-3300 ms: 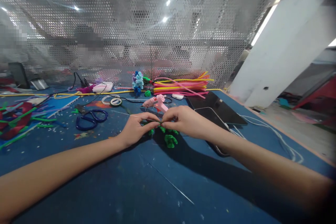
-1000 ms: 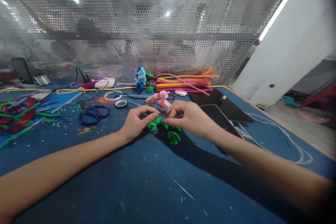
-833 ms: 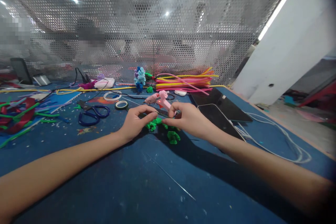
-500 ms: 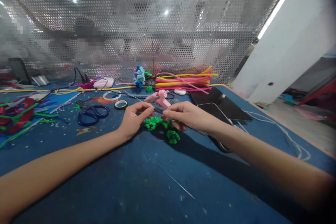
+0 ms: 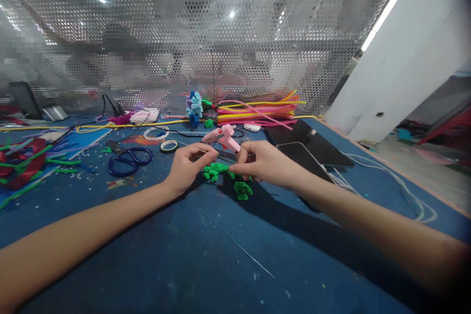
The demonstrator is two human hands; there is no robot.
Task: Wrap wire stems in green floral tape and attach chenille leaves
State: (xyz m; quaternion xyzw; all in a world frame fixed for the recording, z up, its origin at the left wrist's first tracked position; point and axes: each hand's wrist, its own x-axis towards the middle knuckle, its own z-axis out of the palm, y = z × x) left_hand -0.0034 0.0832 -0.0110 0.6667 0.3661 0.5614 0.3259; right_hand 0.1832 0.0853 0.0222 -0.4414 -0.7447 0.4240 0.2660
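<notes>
Thin wire [image 5: 195,148], pale, smooth and nearly straight, is slanting down to the right above the bench [image 5: 147,260], running into the pinched fingers of the left hand. At the far left, a tangle of green, red and purple strips [image 5: 29,162] is lying partly over a blue sheet [image 5: 88,143]. Scissors [image 5: 131,159] with dark blue handles are resting right of it, blades pointing to the upper left. Beyond them, a white ring [image 5: 156,133] and a dark-edged tape roll [image 5: 169,146] are lying flat, close together. The left hand [image 5: 184,168] is clamping its thumb and forefinger on the thin wire. A dark, narrow strip [image 5: 226,158] is stretching from beside those fingertips toward the right hand. Behind, a cluster of blue and purple fuzzy petals [image 5: 194,108] is lying near the perforated screen [image 5: 165,24]. Below the dark strip, bright green fuzzy pieces [image 5: 212,171] are sitting bunched and curly, and a green ruffled piece [image 5: 243,190] is lying nearer the camera. A pink glue gun [image 5: 226,137] is resting just behind the hands, a small red light glowing on it. A second, loose wire [image 5: 239,248] is lying diagonally in front. The right hand [image 5: 263,164] is curling its thumb and forefinger near each other; whether they are clamping the strip, I cannot tell. Behind it, pink, yellow and orange fuzzy stems [image 5: 257,114] are lying in a bundle, and farther right a dark flat panel [image 5: 312,142], a phone [image 5: 303,157] and white cables [image 5: 401,189] are spreading over the bench.
</notes>
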